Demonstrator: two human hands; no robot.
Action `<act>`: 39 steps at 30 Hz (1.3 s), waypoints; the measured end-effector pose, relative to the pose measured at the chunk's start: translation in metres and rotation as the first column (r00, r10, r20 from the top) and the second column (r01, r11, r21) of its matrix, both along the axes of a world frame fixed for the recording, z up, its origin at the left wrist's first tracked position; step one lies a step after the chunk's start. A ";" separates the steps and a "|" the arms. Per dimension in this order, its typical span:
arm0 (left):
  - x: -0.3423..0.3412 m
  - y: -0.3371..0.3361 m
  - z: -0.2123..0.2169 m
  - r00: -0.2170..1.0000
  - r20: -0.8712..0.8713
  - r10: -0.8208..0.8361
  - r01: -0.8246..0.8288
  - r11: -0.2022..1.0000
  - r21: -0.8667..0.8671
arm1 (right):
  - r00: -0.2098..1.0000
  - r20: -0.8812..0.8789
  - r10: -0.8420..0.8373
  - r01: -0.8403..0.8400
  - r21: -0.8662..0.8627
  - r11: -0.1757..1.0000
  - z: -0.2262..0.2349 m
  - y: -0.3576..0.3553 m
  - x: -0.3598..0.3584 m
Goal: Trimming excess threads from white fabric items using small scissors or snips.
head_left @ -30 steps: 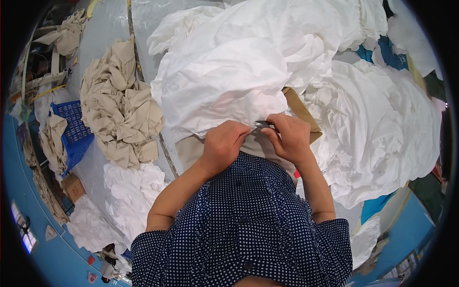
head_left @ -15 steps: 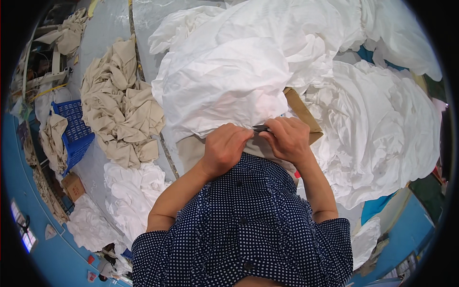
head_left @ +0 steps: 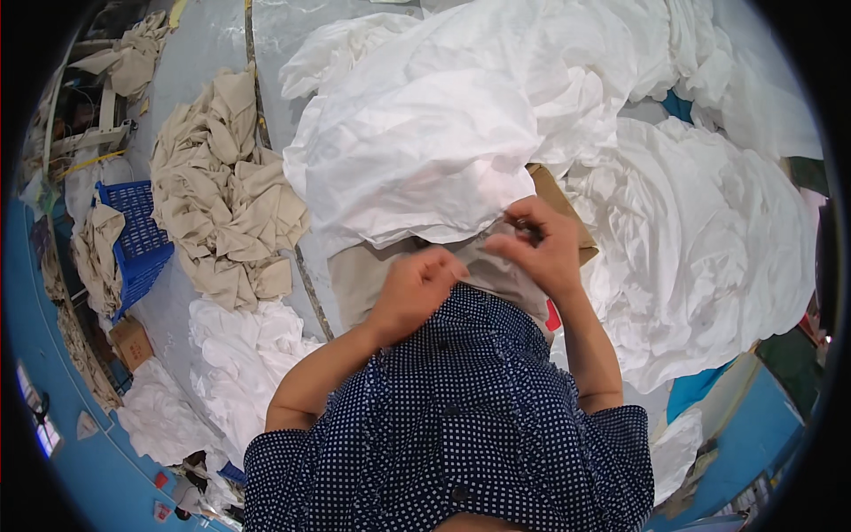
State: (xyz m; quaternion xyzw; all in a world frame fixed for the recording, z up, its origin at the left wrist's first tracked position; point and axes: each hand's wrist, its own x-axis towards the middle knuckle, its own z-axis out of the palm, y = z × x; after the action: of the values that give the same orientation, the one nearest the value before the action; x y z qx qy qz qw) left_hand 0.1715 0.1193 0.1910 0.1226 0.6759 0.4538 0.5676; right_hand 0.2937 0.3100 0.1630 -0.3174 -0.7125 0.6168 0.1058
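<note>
My right hand [head_left: 545, 251] is raised at the near edge of a large white cloth [head_left: 425, 160]. Its fingers curl around small dark thread snips [head_left: 531, 233], which are mostly hidden in the palm. Lower and to the left, my left hand [head_left: 415, 291] is closed, fingertips drawn together in a pinch. Motion blurs it slightly, and whatever it may hold is too small to see. The two hands are apart, with beige cloth [head_left: 359, 279] under them across my lap. The white cloth's edge lies just beyond my left hand.
Crumpled beige cloth [head_left: 217, 195] lies to the left, with a blue plastic basket [head_left: 133, 239] beyond it. A large white fabric heap [head_left: 691, 239] fills the right. Brown cardboard [head_left: 563, 208] stands beside my right hand. More white cloth [head_left: 244, 363] lies at the lower left.
My hands, close together at the dark snips before, have separated. The left has dropped toward my lap; the right has risen slightly with the snips now tucked in its palm.
</note>
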 end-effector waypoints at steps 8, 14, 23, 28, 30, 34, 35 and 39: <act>-0.004 0.011 0.000 0.974 0.096 0.205 -0.211 0.976 0.049 | 1.000 0.001 0.022 -0.022 0.132 0.991 -0.012 -0.017 0.018; 0.010 0.015 0.000 0.899 -0.403 0.170 -0.131 0.984 0.123 | 1.000 0.005 0.001 -0.001 -0.187 0.982 0.007 -0.007 0.053; -0.018 0.042 -0.022 0.162 -0.985 0.053 0.380 0.918 0.112 | 0.833 0.488 -0.259 0.124 0.291 0.949 -0.021 0.028 0.079; -0.021 0.043 -0.029 0.294 -0.953 0.065 0.363 0.915 0.175 | 0.968 0.246 -0.058 0.122 -0.253 0.960 -0.009 -0.022 0.012; -0.023 0.042 -0.028 0.334 -0.937 0.101 0.340 0.915 0.219 | 0.980 0.170 -0.104 0.160 -0.367 0.916 -0.012 -0.025 -0.001; -0.033 0.044 -0.020 0.314 -0.943 0.107 0.380 0.896 0.228 | 0.986 0.016 -0.164 0.153 -0.457 0.876 -0.021 -0.014 -0.002; -0.037 0.044 -0.018 0.384 -0.920 0.077 0.380 0.895 0.233 | 0.990 -0.014 -0.141 0.121 -0.433 0.893 -0.024 -0.012 -0.001; -0.039 0.044 -0.013 0.535 -0.841 0.079 0.267 0.929 0.257 | 0.992 0.032 -0.120 0.123 -0.152 0.981 -0.012 -0.012 -0.007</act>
State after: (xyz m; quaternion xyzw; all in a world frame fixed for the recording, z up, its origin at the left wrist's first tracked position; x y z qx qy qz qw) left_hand 0.1325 0.1637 0.1781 0.4619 0.7630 0.4210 0.1653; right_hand 0.2872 0.2980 0.1513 -0.3745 -0.6434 0.6585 0.1104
